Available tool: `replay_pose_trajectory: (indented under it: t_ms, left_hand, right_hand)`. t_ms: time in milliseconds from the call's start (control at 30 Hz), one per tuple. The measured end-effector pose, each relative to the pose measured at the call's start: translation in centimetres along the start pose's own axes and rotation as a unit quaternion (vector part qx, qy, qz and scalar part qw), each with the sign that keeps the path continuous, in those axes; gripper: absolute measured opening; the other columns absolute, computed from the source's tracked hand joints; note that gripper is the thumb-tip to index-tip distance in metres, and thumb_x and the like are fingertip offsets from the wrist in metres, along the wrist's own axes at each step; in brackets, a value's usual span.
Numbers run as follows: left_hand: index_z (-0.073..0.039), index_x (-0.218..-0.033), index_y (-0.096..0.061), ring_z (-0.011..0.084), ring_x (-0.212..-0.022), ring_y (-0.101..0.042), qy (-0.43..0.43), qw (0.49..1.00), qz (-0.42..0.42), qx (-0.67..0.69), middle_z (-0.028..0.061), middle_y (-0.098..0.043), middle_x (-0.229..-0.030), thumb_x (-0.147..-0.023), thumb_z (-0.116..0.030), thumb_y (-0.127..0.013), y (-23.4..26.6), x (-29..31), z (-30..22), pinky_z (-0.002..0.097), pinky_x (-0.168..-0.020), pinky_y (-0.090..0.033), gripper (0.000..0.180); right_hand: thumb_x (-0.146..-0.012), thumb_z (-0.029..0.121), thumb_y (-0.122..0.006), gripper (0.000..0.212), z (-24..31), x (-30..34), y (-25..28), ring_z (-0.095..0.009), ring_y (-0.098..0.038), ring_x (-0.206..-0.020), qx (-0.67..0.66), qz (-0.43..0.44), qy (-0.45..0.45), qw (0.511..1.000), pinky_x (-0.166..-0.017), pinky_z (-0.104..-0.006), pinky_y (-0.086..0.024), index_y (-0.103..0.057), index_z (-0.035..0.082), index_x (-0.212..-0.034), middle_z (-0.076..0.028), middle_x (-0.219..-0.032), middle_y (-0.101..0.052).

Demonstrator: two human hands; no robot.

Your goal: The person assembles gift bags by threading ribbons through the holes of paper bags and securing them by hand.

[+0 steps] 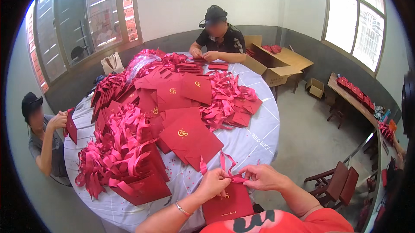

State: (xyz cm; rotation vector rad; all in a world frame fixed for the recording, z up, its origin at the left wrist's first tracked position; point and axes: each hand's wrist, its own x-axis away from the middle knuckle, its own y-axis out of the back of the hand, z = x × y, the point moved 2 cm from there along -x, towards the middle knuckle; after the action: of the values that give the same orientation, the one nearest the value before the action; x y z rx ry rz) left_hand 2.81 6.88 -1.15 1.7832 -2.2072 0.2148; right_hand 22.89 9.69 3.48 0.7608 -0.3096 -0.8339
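Note:
At the table's near edge a red paper gift bag [231, 211] with gold print lies close against my body. A pink ribbon [236, 178] crosses its top edge, and loose ribbon ends stick up beyond it. My left hand [215, 183] pinches the ribbon from the left, a bracelet on its wrist. From the right, my right hand [264, 177] grips the same ribbon between thumb and fingers. The fingers partly hide where the ribbon meets the bag. Just past my hands lies a stack of flat red bags [192, 140] without visible ribbons.
A round table [259, 120] with a pale cloth carries heaped red bags with pink ribbons [125, 146]. One person [218, 38] works across the table, another [43, 133] at the left holds a bag. Wooden stools [333, 183] and cardboard boxes [315, 87] stand at the right.

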Motion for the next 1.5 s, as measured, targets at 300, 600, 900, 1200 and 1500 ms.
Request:
replay_pose_trajectory:
  t_ms: [300,600,900,1200,1500]
  left_hand:
    - [0.001,-0.095,-0.056,0.0117,-0.045,-0.060,-0.006,1.000,0.013,0.016,0.0038,-0.061,-0.066,-0.088,-0.010,-0.063,-0.3,-0.6,0.0,0.0222,-0.035,-0.039,0.014]
    - [0.002,-0.093,-0.057,0.0145,-0.045,-0.061,-0.032,0.999,0.017,-0.007,0.0051,-0.061,-0.065,-0.086,-0.009,-0.061,0.0,-0.9,0.3,0.0235,-0.036,-0.040,0.014]
    - [0.004,-0.094,-0.056,0.0183,-0.048,-0.064,-0.057,0.998,0.030,-0.011,0.0093,-0.062,-0.066,-0.085,-0.008,-0.060,0.2,-1.4,1.0,0.0264,-0.037,-0.044,0.015]
    - [0.003,-0.091,-0.057,0.0201,-0.049,-0.065,-0.061,0.998,0.025,-0.024,0.0095,-0.062,-0.066,-0.085,-0.008,-0.060,0.1,-1.6,1.0,0.0274,-0.037,-0.046,0.013]
    - [0.004,-0.068,-0.060,0.0230,-0.051,-0.068,-0.098,0.995,0.022,-0.017,0.0123,-0.062,-0.058,-0.079,-0.005,-0.055,0.2,-1.7,0.9,0.0310,-0.040,-0.050,0.015]
  right_hand:
    - [-0.072,0.007,-0.064,0.011,-0.8,2.4,2.5,-0.022,-0.058,-0.079,0.345,-0.234,0.174,0.892,-0.077,-0.0371,-0.043,-0.067,0.012,-0.081,-0.002,-0.077,-0.063]
    - [-0.065,0.004,-0.071,0.014,-1.0,4.6,3.8,-0.027,-0.057,-0.089,0.404,-0.353,0.130,0.834,-0.086,-0.0416,-0.043,-0.064,0.009,-0.077,-0.005,-0.078,-0.060]
    - [-0.076,0.001,-0.067,0.005,-0.3,6.1,5.4,-0.024,-0.063,-0.069,0.218,-0.370,0.051,0.902,-0.066,-0.0346,-0.050,-0.066,0.002,-0.080,-0.009,-0.075,-0.066]
    - [-0.087,-0.001,-0.063,0.006,-0.6,6.7,4.5,-0.009,-0.063,-0.071,-0.153,-0.371,0.007,0.916,-0.065,-0.0231,-0.051,-0.063,-0.001,-0.093,-0.004,-0.078,-0.067]
    - [-0.084,-0.005,-0.065,0.008,3.8,2.6,2.2,-0.010,-0.061,-0.076,-0.149,-0.366,0.114,0.911,-0.072,-0.0227,-0.048,-0.061,-0.001,-0.089,-0.004,-0.083,-0.064]
